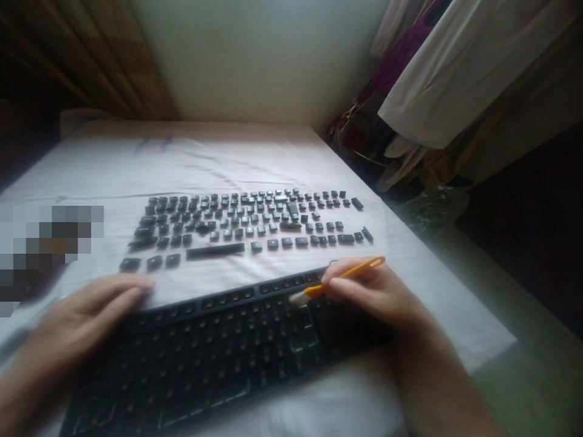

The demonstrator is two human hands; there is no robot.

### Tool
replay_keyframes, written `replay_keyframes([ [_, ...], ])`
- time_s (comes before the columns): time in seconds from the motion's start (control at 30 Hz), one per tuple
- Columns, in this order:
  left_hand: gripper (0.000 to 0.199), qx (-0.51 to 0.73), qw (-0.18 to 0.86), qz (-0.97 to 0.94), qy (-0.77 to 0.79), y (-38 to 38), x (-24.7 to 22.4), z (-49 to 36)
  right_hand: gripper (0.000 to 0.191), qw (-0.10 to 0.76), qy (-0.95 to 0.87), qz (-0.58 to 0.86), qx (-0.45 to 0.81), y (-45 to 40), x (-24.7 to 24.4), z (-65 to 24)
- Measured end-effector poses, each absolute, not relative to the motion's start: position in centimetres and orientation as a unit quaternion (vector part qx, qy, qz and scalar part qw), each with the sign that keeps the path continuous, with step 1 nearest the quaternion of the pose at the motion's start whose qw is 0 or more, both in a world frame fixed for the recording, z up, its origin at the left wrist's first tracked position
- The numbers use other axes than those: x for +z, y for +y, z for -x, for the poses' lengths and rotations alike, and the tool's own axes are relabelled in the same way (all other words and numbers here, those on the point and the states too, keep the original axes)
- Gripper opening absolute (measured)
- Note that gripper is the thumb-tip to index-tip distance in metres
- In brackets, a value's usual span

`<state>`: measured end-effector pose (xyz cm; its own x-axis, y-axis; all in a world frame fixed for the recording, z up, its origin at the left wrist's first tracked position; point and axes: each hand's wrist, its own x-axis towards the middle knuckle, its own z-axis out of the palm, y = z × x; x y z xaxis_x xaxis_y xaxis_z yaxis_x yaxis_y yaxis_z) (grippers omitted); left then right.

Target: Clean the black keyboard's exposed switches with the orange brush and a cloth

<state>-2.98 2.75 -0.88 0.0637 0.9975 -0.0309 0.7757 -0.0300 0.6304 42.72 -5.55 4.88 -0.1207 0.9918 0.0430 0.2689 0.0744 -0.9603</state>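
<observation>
A black keyboard base with its keycaps off lies tilted across the near part of the cloth-covered surface. At its upper left edge rests my left hand, fingers together and pointing right; whether it grips the edge is hard to see. My right hand holds a small orange-handled brush between thumb and fingers, over the upper right part of the base. The pale bristles point left, close to the bare key sockets. Beyond the base, loose black keycaps sit in rows, with the long spacebar in front.
A pale cloth covers the surface, whose right edge drops to the floor. Hanging clothes and a clear plastic bag are at the right. A brown curtain hangs at the back left, and a pixelated patch hides the left edge.
</observation>
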Motion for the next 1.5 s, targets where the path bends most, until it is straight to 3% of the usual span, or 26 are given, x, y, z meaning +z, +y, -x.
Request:
replay_keyframes([
  [0.23,0.058,0.216,0.251,-0.684,0.650,2.9,-0.8,2.8,0.026,0.486,-0.543,0.535,0.428,-5.7,4.6,-43.3],
  [0.43,0.059,0.212,0.258,-0.683,0.650,2.8,-0.7,3.0,0.017,0.447,-0.552,0.516,0.479,-5.7,5.3,-42.7],
  [0.67,0.071,0.212,0.255,-0.671,0.663,2.8,0.5,1.5,0.021,0.390,-0.589,0.513,0.488,-5.5,6.0,-42.5],
  [1.0,0.062,0.211,0.253,-0.688,0.647,2.7,-0.2,2.6,0.019,0.372,-0.602,0.485,0.513,-5.5,5.7,-42.1],
  [1.37,0.068,0.211,0.254,-0.678,0.657,2.7,0.6,1.6,0.019,0.343,-0.613,0.478,0.528,-5.5,5.7,-41.9],
  [1.5,0.064,0.209,0.266,-0.676,0.655,2.7,0.5,1.5,0.021,0.367,-0.602,0.465,0.535,-5.6,5.7,-41.8],
])
